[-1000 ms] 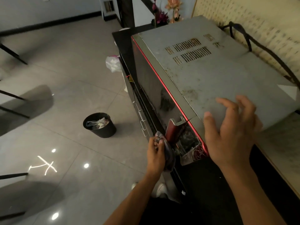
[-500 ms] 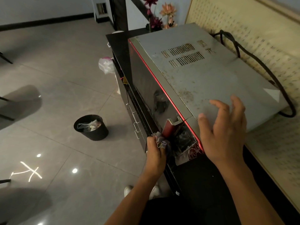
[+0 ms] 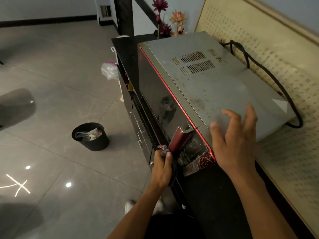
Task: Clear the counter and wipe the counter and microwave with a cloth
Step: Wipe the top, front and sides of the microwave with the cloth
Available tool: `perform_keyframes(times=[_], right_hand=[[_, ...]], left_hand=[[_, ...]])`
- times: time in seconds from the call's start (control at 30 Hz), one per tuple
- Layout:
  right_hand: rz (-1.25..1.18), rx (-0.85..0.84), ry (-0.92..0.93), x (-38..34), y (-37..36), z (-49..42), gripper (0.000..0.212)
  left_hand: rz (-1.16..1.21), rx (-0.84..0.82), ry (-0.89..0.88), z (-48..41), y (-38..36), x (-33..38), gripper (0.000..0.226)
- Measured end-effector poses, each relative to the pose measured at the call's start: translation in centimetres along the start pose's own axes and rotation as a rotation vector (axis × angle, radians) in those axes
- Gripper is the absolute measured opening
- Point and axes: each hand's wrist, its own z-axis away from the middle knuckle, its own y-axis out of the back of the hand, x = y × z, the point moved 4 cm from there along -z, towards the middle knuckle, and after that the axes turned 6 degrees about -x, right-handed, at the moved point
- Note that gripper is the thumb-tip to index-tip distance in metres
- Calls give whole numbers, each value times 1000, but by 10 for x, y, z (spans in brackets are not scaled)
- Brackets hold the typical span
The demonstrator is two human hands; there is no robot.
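Observation:
A dusty grey microwave [image 3: 207, 87] with a dark glass door and red trim stands on the black counter [image 3: 212, 195]. My left hand [image 3: 162, 168] is shut on a small dark cloth [image 3: 164, 149], pressed against the microwave's front by its red door handle [image 3: 178, 140]. Fingers spread, my right hand [image 3: 236, 140] rests on the near corner of the microwave's stained top and holds nothing. Most of the cloth is hidden inside my fist.
A black power cord [image 3: 269, 80] loops behind the microwave along the patterned wall panel [image 3: 276, 40]. Artificial flowers [image 3: 169, 23] stand at the counter's far end. A black waste bin [image 3: 90, 137] and a white plastic bag [image 3: 108, 70] are on the tiled floor at left.
My left hand with the cloth has slid a little up the front edge toward the red handle. My right hand has stayed on the top corner. The camera has shifted slightly.

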Motion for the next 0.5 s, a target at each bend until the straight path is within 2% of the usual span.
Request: perform_keyframes(times=[0.1, 0.2, 0.27, 0.33, 0.4, 0.43, 0.5], right_hand=[[-7, 0, 4, -1, 0, -1, 51], [-19, 4, 7, 0, -1, -1, 49], [-19, 11, 14, 0, -1, -1, 50], [-18, 12, 21, 0, -1, -1, 52], [-18, 9, 29, 0, -1, -1, 52], [-19, 6, 33, 0, -1, -1, 53], [-16, 7, 34, 1, -1, -1, 53]], left_hand=[[-51, 89, -78, 4, 11, 13, 3], [-19, 131, -210, 13, 20, 49, 17], [-1, 170, -369, 28, 25, 85, 17], [-16, 208, -574, 45, 27, 117, 5], [-85, 225, -736, 56, 19, 134, 8], [-131, 198, -754, 58, 12, 136, 15], [-193, 78, -653, 54, -1, 126, 36]])
